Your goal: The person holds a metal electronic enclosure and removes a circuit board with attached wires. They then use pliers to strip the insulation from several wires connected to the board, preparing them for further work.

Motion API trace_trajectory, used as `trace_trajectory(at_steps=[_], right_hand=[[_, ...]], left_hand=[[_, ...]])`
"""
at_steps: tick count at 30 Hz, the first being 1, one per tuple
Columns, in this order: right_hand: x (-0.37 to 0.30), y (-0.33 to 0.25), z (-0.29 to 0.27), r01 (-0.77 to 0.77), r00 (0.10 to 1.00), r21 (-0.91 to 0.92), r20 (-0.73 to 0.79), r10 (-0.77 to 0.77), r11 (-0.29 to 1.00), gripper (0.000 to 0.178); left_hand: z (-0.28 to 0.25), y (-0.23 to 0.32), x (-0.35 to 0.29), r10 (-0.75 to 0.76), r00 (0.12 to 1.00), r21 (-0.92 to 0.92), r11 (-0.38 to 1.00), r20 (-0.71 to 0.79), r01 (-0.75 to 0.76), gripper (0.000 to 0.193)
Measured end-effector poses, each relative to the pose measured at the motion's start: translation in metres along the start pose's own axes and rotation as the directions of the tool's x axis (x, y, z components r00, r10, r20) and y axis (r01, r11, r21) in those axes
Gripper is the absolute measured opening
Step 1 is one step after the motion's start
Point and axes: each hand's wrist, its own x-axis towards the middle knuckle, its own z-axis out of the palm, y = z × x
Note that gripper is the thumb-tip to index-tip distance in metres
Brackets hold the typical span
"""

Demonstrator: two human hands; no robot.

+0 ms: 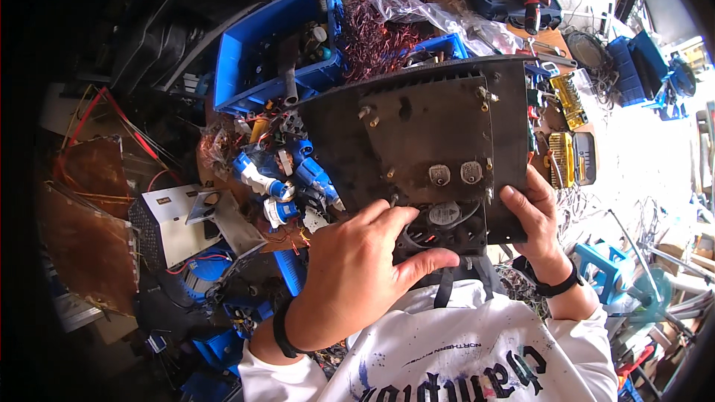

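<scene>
A dark metal panel (335,134) stands tilted up in front of me. A plate on it bears brass terminals and two oval metal-rimmed parts (440,175). Low on that plate sits a black cooling fan (445,214) with a round label at its hub. My left hand (351,262) is closed around the fan's left side, thumb along its near edge and fingers over its top. With my right hand (541,217) I hold the panel's lower right edge, thumb on the front face and fingers behind it, partly hidden.
Left of the panel lie blue-and-white plug connectors (259,179). Beyond are a blue crate (227,78) and tangled reddish wire (376,41). A red drill (531,1) and yellow bit sets (562,160) are at the right. An opened white box (164,227) stands far left.
</scene>
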Motion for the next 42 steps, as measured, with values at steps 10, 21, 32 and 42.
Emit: trace_trajectory(at_steps=[10,21,32,42], right_hand=[[0.01,0.005,-0.008,-0.037,0.999,0.192,-0.017,0.041,0.981,0.034],[0.024,0.022,-0.014,-0.102,0.99,0.307,-0.063,0.128,0.946,0.035],[0.032,0.029,0.004,-0.163,0.976,0.245,-0.099,0.192,0.956,0.024],[0.03,0.041,0.027,-0.131,0.979,0.3,-0.108,0.17,0.945,0.03]], left_hand=[[-0.013,-0.031,-0.005,-0.079,0.944,-0.301,0.953,-0.321,-0.022,0.017],[0.008,-0.131,-0.029,-0.42,0.841,-0.762,0.648,-0.341,0.015,0.029],[0.053,-0.192,-0.027,0.088,0.929,-0.423,0.872,-0.359,-0.246,0.062],[0.024,-0.217,-0.024,-0.079,0.957,-0.518,0.852,-0.279,-0.081,0.017]])
